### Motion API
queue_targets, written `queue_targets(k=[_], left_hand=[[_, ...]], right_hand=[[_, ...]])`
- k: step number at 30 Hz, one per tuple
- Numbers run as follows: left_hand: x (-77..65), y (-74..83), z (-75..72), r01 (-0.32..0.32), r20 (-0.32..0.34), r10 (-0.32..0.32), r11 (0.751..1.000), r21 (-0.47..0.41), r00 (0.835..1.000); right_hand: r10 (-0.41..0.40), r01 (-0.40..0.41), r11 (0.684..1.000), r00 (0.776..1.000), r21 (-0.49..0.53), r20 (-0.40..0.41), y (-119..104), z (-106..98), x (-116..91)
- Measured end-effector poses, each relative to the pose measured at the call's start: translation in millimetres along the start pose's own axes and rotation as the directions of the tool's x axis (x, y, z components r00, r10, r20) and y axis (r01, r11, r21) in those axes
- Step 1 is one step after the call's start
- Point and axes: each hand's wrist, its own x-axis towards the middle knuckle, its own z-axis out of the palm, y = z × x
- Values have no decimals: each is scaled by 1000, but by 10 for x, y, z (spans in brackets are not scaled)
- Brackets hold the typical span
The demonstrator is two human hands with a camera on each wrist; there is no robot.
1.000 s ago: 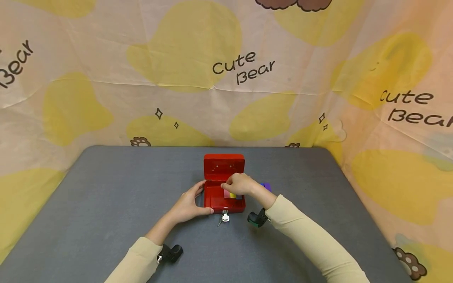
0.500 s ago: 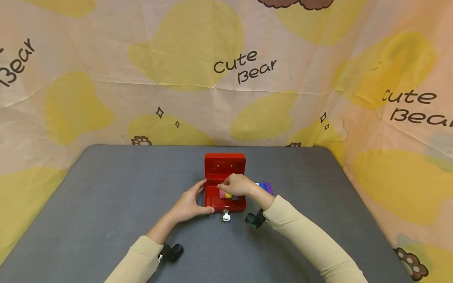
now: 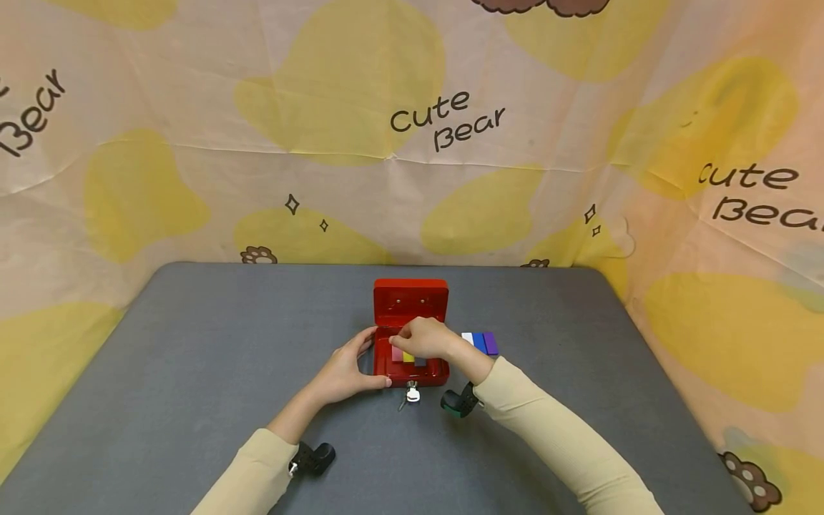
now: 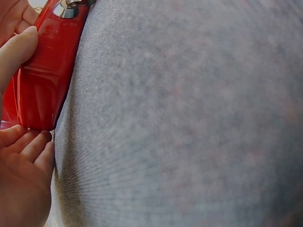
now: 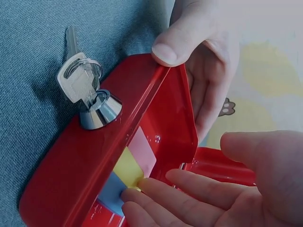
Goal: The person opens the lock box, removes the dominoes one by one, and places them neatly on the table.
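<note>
A red cash box stands with its lid raised, a key in its front lock. My left hand grips the left side, thumb at the front corner and fingers toward the back corner. Inside lie flat coloured pieces side by side: pink, yellow and grey-blue. My right hand reaches into the box from the right. Its fingertips touch the yellow and grey-blue pieces in the right wrist view, with the thumb held apart.
White, blue and purple flat pieces lie together on the grey table, right of the box. A printed cloth hangs behind and beside the table.
My right hand has shifted left inside the box, and the pink, yellow and grey-blue pieces have slid left with it. More of the white, blue and purple pieces shows. My left hand stays put.
</note>
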Motion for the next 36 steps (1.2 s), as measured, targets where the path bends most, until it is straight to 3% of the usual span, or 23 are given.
queue_targets(k=[9,17,26,36], left_hand=[[-7,-1,3,4,-1,-4,1000,-17,1000],[-5,-3,0,15,0,-15,1000,-17,1000],[-5,-7,-12,11,8,-10,1000,-26,1000],[-6,-9,-13,11,5,-11,1000,-24,1000]], right_hand=[[16,-17,999,999,-36,-36,62,-74,-45],[41,-41,998,999,-38,-12,120,-117,-82],[126,-126,990,992,60,10,148,-48,-85],[76,-72,992,997,103,-34,142,66,-34]])
